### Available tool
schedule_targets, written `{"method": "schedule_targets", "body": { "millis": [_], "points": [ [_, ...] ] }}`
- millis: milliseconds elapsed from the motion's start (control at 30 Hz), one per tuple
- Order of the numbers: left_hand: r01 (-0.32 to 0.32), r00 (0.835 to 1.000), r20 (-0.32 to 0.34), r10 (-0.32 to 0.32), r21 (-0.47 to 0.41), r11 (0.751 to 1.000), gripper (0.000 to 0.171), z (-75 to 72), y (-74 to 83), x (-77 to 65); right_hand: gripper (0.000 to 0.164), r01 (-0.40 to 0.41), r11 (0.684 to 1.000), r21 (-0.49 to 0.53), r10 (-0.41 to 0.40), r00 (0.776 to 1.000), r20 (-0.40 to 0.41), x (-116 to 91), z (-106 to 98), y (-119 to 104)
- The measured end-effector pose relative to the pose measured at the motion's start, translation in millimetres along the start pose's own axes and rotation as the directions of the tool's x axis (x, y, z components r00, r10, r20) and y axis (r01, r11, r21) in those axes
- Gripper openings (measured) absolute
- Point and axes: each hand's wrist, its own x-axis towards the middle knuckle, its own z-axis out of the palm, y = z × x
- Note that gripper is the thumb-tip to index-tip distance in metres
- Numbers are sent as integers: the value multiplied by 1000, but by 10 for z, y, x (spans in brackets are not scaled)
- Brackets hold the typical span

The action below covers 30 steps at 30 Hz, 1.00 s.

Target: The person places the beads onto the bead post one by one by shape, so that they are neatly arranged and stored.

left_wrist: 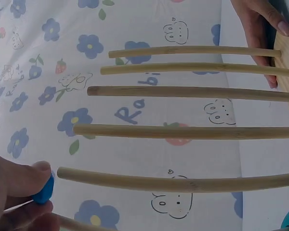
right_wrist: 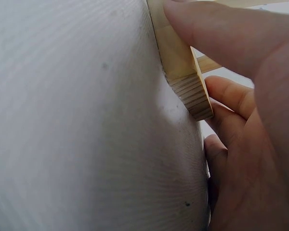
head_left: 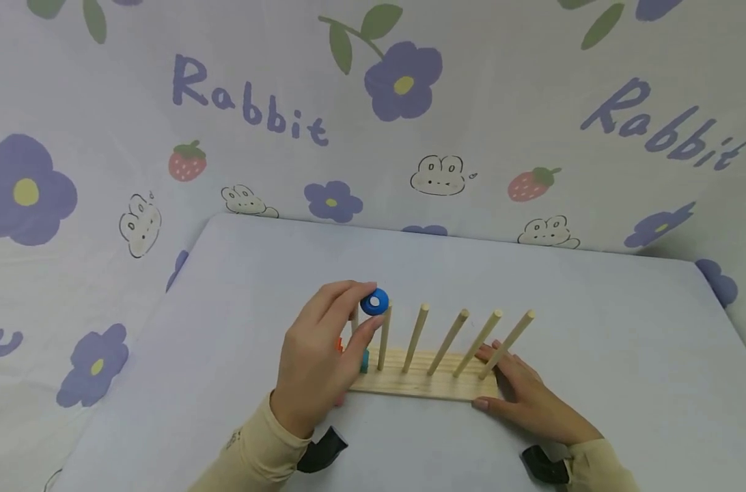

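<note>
Between the thumb and fingertips of my left hand [head_left: 314,359] is a small blue bead [head_left: 380,310] with a hole through it. The left wrist view has this bead close beside the end of a peg [left_wrist: 178,183]. Several upright wooden pegs stand in a row on a flat wooden base [head_left: 422,387]. My right hand [head_left: 529,400] grips the right end of the base, thumb at the front and fingers behind, as the right wrist view also shows. A teal bead [head_left: 365,362] sits low at the left part of the base, with an orange-red piece [head_left: 339,345] largely hidden behind the left hand.
The base stands on a white-covered table [head_left: 274,260]. Behind it hangs a pale cloth [head_left: 274,41] printed with flowers, rabbits and strawberries. Black curved pieces [head_left: 324,451] show at both wrists, near the cream sleeves [head_left: 256,444].
</note>
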Motion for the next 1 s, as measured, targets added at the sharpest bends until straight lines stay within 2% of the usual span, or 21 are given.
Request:
{"method": "schedule_targets", "body": {
  "millis": [100, 267, 600, 700, 767, 833, 900, 1000],
  "points": [
    [11, 1000, -15, -10, 47, 999, 33, 36, 20, 22, 74, -1, 1000, -6, 1, 1000, -1, -7, 0, 2],
    [-24, 999, -27, 27, 101, 995, 31, 62, 35, 52, 73, 7, 1000, -14, -7, 1000, -2, -5, -15, -6],
    [-57, 998, 37, 52, 161, 985, 30, 142, 30, -35, 73, 23, 1000, -18, -24, 1000, -13, -11, -5, 1],
    [-113, 994, 16, 112, 227, 967, 21, 187, 2, -80, 72, 22, 1000, -16, -22, 1000, -9, -11, -2, -2],
    [-160, 987, 14, 163, 283, 946, 13, 216, -27, -118, 72, 18, 1000, -16, -19, 1000, -8, -12, -2, -8],
    [-203, 978, 22, 208, 331, 922, 15, 241, -64, -163, 72, 15, 1000, -15, -16, 1000, -7, -12, -2, -13],
    [-226, 973, 49, 224, 349, 910, 22, 260, -102, -214, 72, 14, 1000, -19, -15, 1000, -8, -11, -3, -17],
    [-236, 972, 90, 219, 337, 911, 24, 287, -154, -298, 71, 17, 1000, -23, -17, 1000, -16, -8, 1, -17]
  ]
}}
